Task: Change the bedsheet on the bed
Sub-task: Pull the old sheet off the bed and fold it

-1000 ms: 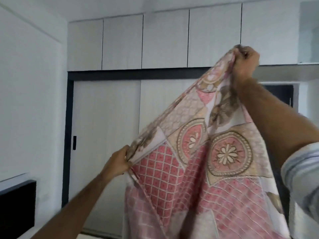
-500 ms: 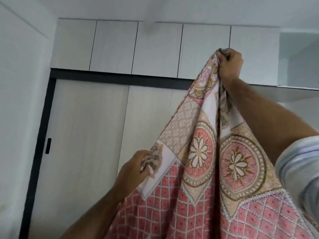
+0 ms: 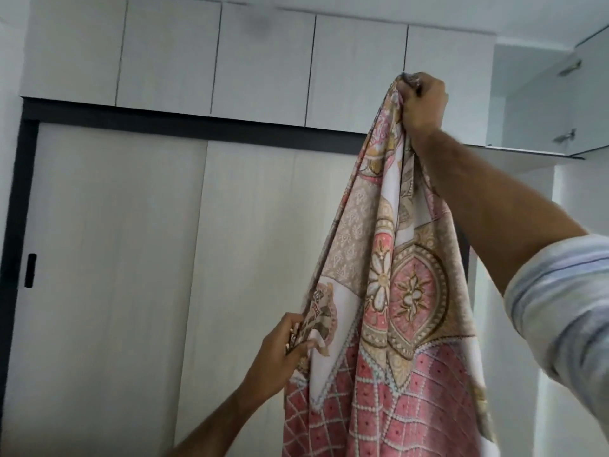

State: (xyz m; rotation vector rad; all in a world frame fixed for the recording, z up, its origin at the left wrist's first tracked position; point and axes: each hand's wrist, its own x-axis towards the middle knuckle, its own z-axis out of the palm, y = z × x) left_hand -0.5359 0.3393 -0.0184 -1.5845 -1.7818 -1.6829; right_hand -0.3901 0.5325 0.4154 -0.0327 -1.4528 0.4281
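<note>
A pink, beige and white patterned bedsheet point(image 3: 398, 291) hangs in the air in front of me, bunched into long vertical folds. My right hand point(image 3: 423, 102) is raised high and grips the sheet's top corner in a fist. Lower and to the left, my left hand point(image 3: 285, 347) pinches the sheet's left edge between thumb and fingers. The sheet's lower part runs out of the bottom of the view. The bed is not in view.
A wardrobe with pale sliding doors point(image 3: 115, 275) and a dark frame fills the wall ahead, with white upper cabinets point(image 3: 263, 61) above it. At the upper right one cabinet door point(image 3: 590, 90) stands open.
My left hand has moved right along the sheet's edge toward the right arm, so the spread sheet has narrowed into hanging folds. The view has tilted upward.
</note>
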